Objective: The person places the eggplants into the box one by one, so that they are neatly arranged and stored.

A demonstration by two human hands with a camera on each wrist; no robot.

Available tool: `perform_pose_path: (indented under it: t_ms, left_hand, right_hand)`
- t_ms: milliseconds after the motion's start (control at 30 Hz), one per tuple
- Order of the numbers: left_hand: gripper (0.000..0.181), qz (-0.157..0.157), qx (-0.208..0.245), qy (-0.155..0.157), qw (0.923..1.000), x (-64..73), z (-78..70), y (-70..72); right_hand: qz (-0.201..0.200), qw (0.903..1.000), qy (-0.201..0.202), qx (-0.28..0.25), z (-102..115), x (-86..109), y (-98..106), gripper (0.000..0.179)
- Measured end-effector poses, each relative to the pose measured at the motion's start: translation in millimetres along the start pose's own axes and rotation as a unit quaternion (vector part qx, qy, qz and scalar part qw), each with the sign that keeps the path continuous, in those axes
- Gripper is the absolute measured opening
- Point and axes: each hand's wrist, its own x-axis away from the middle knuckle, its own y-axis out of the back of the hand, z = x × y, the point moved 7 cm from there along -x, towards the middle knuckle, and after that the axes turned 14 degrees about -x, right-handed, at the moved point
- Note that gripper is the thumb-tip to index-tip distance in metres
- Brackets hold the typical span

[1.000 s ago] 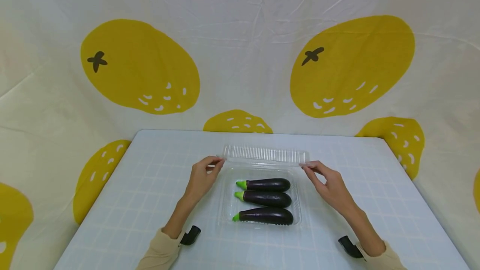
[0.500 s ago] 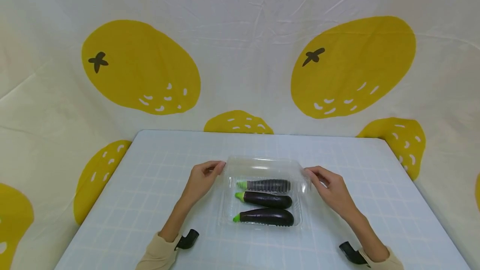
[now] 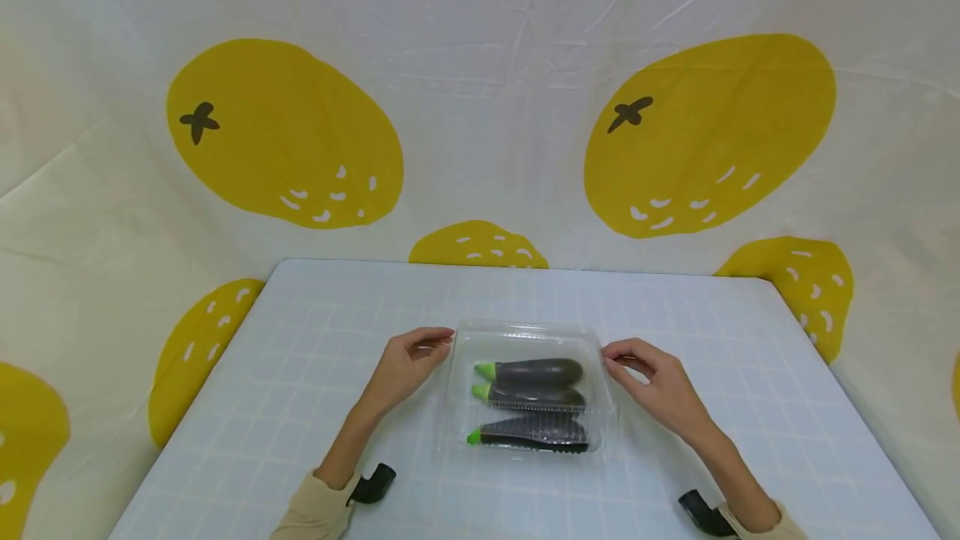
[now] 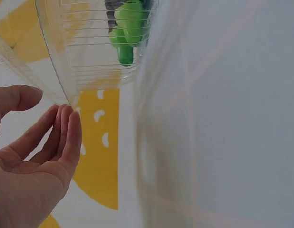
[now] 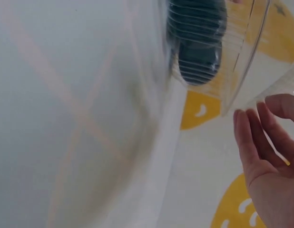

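A hinged clear plastic box with three dark purple eggplants with green stems lies mid-table. Its lid tilts forward over them, ribbed front edge raised across the nearer eggplants. At the back left corner is my left hand, fingertips at the lid edge. My right hand mirrors it at the back right corner. In the left wrist view, the thumb stands apart from the nearly straight fingers, beside the slanting lid. The right wrist view shows the right thumb likewise apart from the extended fingertips.
The pale checked table extends around the box. Behind it hangs a white cloth printed with large yellow fruit shapes. Black wrist mounts stick out from the beige sleeves.
The lid has swung from standing at the back of the box forward and down over the eggplants. Both hands have come slightly nearer the front, and their grip on the lid has loosened.
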Motion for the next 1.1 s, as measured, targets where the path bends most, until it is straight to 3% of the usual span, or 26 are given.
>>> perform_pose_path:
  t_ms: [267,567,867,1100]
  left_hand:
    - [0.035,0.010,0.009,0.000,0.9999,4.6,1.3,-4.1]
    - [0.047,0.023,0.012,-0.005,0.9997,9.4,2.4,-7.1]
    - [0.049,0.042,-0.002,0.016,0.9990,23.4,7.0,-7.7]
    - [0.048,0.065,-0.027,0.011,0.9975,33.1,4.7,-10.3]
  right_hand:
    - [0.009,0.9993,0.036,0.002,4.2,6.2,-5.8,0.028]
    - [0.005,0.9964,0.052,0.067,4.0,11.2,-8.2,0.032]
    - [0.014,0.9965,-0.012,0.081,-2.1,23.7,-9.9,0.038]
    - [0.014,0.9960,-0.032,0.083,-0.5,33.0,-10.9,0.038]
